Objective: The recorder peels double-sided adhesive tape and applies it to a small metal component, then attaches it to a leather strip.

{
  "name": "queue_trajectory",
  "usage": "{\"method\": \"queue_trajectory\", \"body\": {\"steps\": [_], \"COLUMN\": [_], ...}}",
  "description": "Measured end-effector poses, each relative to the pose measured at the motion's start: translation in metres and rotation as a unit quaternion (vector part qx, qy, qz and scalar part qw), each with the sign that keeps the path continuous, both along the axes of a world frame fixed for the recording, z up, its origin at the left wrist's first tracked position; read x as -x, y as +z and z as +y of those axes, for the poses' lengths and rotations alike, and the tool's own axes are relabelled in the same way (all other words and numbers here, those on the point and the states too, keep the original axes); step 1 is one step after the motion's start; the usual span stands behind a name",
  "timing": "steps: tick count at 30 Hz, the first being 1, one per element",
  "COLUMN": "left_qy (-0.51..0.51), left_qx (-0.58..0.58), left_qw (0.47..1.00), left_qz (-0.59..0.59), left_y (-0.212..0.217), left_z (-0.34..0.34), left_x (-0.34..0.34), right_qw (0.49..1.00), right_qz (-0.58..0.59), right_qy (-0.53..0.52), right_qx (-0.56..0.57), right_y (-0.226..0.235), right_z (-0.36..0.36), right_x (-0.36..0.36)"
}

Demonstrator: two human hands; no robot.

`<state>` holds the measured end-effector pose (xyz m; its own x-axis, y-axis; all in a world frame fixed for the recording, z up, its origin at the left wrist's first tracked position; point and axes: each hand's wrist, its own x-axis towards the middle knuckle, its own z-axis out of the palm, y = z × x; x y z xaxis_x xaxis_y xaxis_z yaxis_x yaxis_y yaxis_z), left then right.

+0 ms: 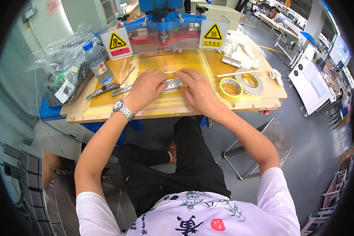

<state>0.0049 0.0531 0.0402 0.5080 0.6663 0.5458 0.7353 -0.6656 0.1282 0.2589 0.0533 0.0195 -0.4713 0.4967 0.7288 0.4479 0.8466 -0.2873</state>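
Both my hands rest on a flat grey metal piece (173, 84) lying on the yellow wooden work board (106, 98). My left hand (147, 87), with a steel wristwatch on its wrist, presses the left part of the piece with fingers spread flat. From the right, my right hand (198, 87) covers the piece, fingertips on its top edge. Neither hand grips the piece; they lie on it. Behind the hands stands a blue press machine (165, 23) with a clear guard.
A utility knife (102, 91) and a metal tool (122, 90) lie left of my hands. A water bottle (97, 61) and a plastic bag (63, 70) sit further left. Two tape rolls (240, 84) lie at right, white cloths (240, 49) behind. A stool (263, 149) stands at the lower right.
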Motion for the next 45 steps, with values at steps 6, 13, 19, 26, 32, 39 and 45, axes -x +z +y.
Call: {"method": "queue_trajectory", "body": {"steps": [6, 13, 19, 26, 32, 39, 45], "left_qy": [-0.001, -0.015, -0.01, -0.046, -0.371, -0.489, -0.395], "left_qx": [0.006, 0.002, -0.065, -0.054, 0.043, 0.246, 0.254], "left_qw": [1.0, 1.0, 0.998, 0.99, 0.919, 0.822, 0.845], "left_qz": [-0.002, -0.015, -0.019, -0.121, -0.128, -0.157, -0.257], "left_y": [-0.004, -0.007, -0.014, 0.039, 0.186, 0.226, 0.152], "left_z": [0.0, 0.013, 0.002, -0.115, -0.224, -0.249, -0.127], "left_x": [0.004, 0.01, 0.008, -0.022, -0.079, -0.072, -0.026], "right_qw": [0.998, 0.994, 0.998, 0.997, 0.974, 0.881, 0.945], "right_qz": [-0.024, -0.054, -0.047, -0.052, -0.128, -0.05, -0.16], "right_qy": [0.001, 0.004, -0.012, 0.053, 0.177, 0.316, 0.193], "right_qx": [0.063, 0.091, 0.042, 0.002, 0.062, 0.348, -0.208], "right_y": [-0.002, 0.0, -0.012, 0.019, 0.044, 0.155, 0.178], "right_z": [0.018, 0.034, 0.028, -0.085, -0.159, -0.153, -0.042], "right_x": [0.009, 0.017, 0.011, -0.039, -0.044, 0.02, -0.044]}}
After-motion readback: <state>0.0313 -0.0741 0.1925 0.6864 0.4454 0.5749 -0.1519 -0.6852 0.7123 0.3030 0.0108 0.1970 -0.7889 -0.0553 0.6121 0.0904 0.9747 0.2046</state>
